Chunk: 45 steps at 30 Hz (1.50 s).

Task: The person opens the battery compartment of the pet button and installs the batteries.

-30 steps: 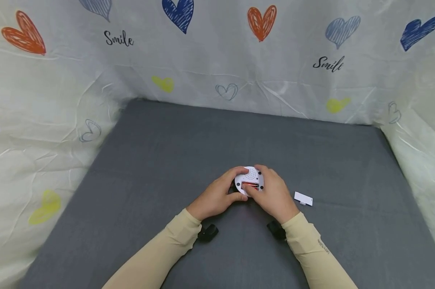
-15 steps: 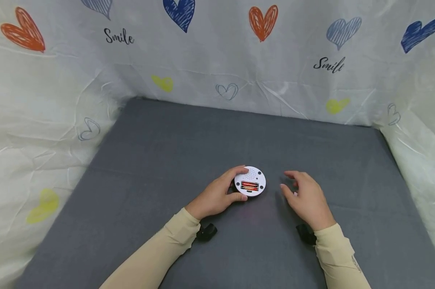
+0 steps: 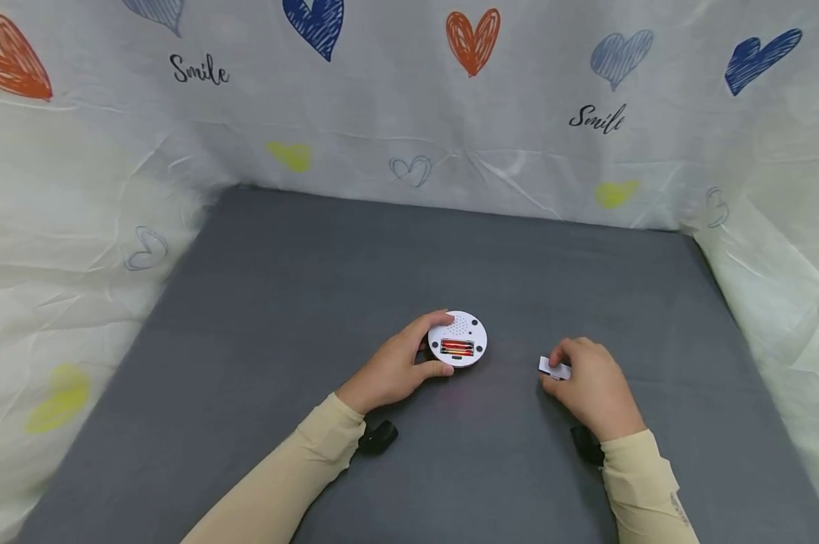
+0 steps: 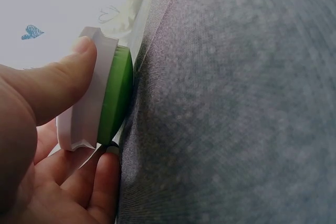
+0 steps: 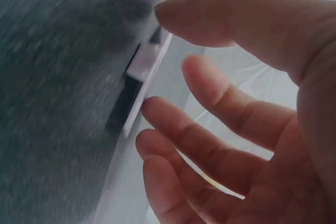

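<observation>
My left hand point(image 3: 389, 370) grips the left side of a round white device point(image 3: 465, 331), thumb at the near edge and fingers around the far side. Its underside faces up, with small round feet, a patch of holes and an open battery compartment holding red batteries point(image 3: 457, 347). In the left wrist view the device's green part point(image 4: 118, 93) points down, close over the cloth. To the right, my right hand point(image 3: 593, 381) pinches a small white battery cover point(image 3: 547, 366), index finger over it and thumb at its near edge. The cover's tab point(image 5: 143, 62) shows in the right wrist view.
A dark grey cloth point(image 3: 355, 264) covers the table. White sheeting point(image 3: 518, 151) printed with hearts and "Smile" hangs behind it and along both sides. Black wrist cameras point(image 3: 378, 438) sit below both wrists.
My right hand has left the device, uncovering the batteries, moved right and taken hold of the battery cover on the cloth. My left hand keeps its grip. The head view has shifted slightly.
</observation>
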Each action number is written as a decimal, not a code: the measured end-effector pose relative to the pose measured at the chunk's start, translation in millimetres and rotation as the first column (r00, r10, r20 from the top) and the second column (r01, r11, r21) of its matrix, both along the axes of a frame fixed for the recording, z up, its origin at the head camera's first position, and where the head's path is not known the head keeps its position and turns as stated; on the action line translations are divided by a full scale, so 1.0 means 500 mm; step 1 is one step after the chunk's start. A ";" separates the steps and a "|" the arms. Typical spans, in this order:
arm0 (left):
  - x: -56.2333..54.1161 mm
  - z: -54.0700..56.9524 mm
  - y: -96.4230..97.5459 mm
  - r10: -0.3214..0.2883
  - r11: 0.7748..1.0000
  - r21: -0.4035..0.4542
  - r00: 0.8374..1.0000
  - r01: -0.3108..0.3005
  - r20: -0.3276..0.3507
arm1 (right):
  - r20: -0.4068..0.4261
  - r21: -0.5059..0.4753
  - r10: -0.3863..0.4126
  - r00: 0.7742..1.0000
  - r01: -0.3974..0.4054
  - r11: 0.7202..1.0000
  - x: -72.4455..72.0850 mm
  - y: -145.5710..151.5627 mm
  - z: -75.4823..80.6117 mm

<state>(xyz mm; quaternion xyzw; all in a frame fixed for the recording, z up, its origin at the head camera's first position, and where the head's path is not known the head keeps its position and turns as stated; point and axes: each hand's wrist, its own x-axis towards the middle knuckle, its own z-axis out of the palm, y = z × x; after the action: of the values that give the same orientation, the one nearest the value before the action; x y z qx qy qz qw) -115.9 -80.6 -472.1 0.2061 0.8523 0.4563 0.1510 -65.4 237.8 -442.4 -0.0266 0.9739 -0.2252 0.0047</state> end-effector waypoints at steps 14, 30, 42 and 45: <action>0.007 0.004 -0.015 0.024 0.999 -0.024 1.000 -0.024 -0.003 | -0.094 0.039 0.048 0.994 -0.045 0.998 -0.003 -0.033 0.002; 0.009 0.004 -0.006 -0.025 1.000 -0.006 1.000 0.025 -0.004 | -0.284 0.083 0.332 0.900 -0.321 0.943 -0.035 -0.216 0.046; 0.013 0.007 -0.009 -0.025 1.000 0.000 0.999 0.025 -0.022 | -0.311 0.106 0.333 0.890 -0.315 0.943 -0.027 -0.232 0.041; 0.011 0.008 -0.011 -0.020 1.000 0.008 0.999 0.020 -0.030 | -0.312 0.092 0.328 0.892 -0.315 0.944 -0.031 -0.235 0.040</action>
<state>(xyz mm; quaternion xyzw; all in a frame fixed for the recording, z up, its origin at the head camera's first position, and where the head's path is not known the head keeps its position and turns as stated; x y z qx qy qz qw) -110.3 -85.9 -467.8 0.2219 0.8504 0.4554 0.1420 -80.9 120.5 -422.3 -0.2238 0.9478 -0.1948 -0.1169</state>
